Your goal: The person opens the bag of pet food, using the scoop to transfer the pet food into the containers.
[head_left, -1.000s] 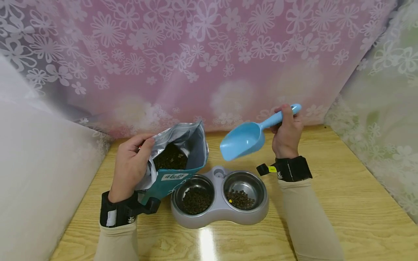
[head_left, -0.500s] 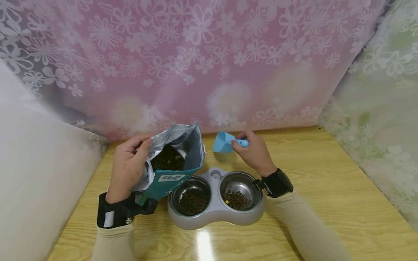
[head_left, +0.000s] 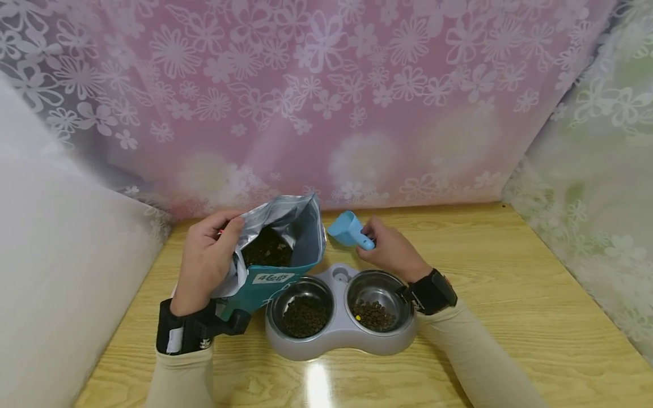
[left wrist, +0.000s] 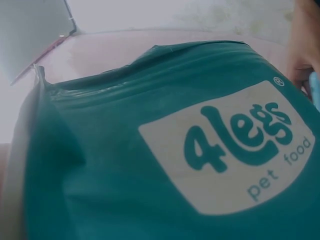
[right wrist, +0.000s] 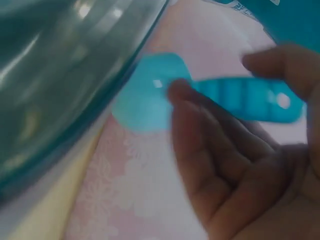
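Observation:
My left hand [head_left: 206,263] grips the rolled left edge of a teal pet food bag [head_left: 270,289]. Its silver-lined mouth gapes, with dark kibble [head_left: 267,249] inside; in the left wrist view the bag's printed label [left wrist: 230,150] fills much of the frame. Behind the feeder, a light blue scoop [head_left: 347,228] is low over the table. The fingers of my right hand [head_left: 393,249] are at its handle [right wrist: 245,97], loosely spread, the thumb standing off it in the right wrist view. The bag's lower part overlaps the left bowl in the head view.
A grey double feeder [head_left: 342,337] stands in front, with two steel bowls. Brown kibble lies in the left bowl [head_left: 306,317] and the right bowl [head_left: 377,317], which also holds a yellow piece [head_left: 358,318]. A pink floral curtain [head_left: 326,113] borders the wooden table's [head_left: 510,294] back.
My right hand has brought the scoop down and left, from raised over the table to behind the feeder, and its grip has loosened. The left hand keeps its hold on the bag.

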`<state>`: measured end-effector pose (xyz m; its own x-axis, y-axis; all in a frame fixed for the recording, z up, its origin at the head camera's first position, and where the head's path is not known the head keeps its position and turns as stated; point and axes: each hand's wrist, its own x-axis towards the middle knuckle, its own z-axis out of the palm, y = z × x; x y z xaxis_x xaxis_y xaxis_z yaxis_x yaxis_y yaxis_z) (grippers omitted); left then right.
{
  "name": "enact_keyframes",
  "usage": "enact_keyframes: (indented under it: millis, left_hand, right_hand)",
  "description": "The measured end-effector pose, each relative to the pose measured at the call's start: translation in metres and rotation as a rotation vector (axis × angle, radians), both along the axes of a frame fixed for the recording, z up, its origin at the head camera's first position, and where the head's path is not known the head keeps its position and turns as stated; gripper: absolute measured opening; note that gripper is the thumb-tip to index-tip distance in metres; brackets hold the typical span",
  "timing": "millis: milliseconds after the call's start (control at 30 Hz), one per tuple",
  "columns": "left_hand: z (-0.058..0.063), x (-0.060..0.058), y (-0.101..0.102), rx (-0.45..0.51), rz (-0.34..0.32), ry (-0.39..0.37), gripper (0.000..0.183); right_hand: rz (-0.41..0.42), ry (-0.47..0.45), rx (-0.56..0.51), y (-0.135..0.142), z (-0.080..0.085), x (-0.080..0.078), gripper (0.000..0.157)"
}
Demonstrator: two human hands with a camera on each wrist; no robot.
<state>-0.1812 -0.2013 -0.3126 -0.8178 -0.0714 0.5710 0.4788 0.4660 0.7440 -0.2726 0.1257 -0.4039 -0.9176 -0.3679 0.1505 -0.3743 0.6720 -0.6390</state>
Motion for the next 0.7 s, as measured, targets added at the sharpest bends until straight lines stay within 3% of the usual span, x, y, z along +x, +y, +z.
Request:
enact_keyframes:
  millis: [300,533,700]
  left_hand:
    - [-0.002,-0.001,-0.001,0.0,-0.002,-0.008,0.022]
    - [0.004,0.004,0.004,-0.019,0.017,-0.021,0.023]
    - [0.0,0.001,0.001,-0.02,0.022,-0.021,0.023]
  right_hand:
    - [0.092,-0.173,0.227,0.0,0.003,0.008,0.055]
    - [0.137,-0.172,0.268,0.0,0.007,0.015,0.024]
    - [0.114,-0.181,0.288,-0.002,0.008,0.017,0.032]
